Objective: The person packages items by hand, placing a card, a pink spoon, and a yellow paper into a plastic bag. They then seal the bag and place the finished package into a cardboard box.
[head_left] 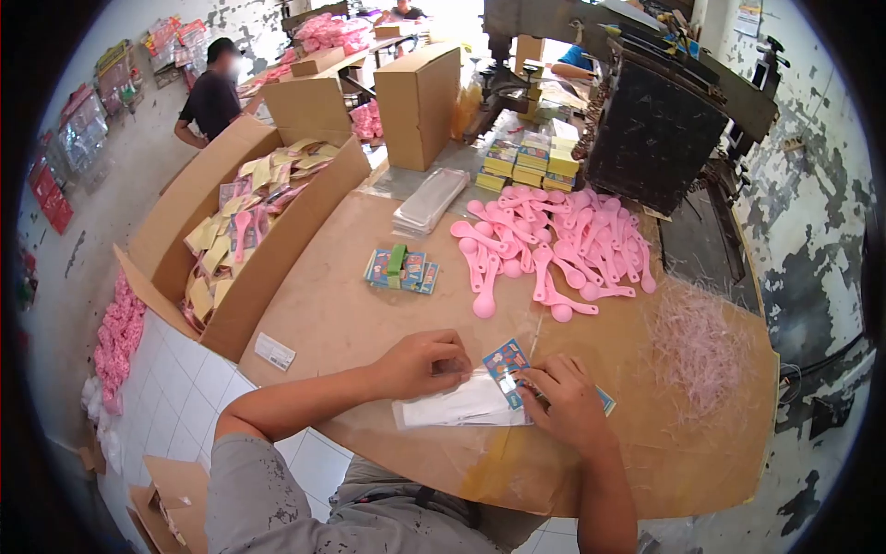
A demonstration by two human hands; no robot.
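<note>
My left hand (426,366) is closed, its curled fingertips pinching the upper edge of a clear plastic bag (443,408) that lies flat on the brown work surface. In my right hand (565,399) is a blue printed card (505,366), tilted at the right end of the bag. Part of another card (605,401) shows beneath the right hand. Beyond my hands lies a bundle of blue cards (380,268) with a green band (396,266) around it. Farther right is a heap of pink plastic spoons (554,240).
An open cardboard box (295,235) of packed spoons stands left. Behind are a stack of clear bags (430,203), card stacks (529,166) and a black machine (646,129). Plastic strips (701,346) lie right; a white label (275,352) lies left. A person (214,97) stands at the back.
</note>
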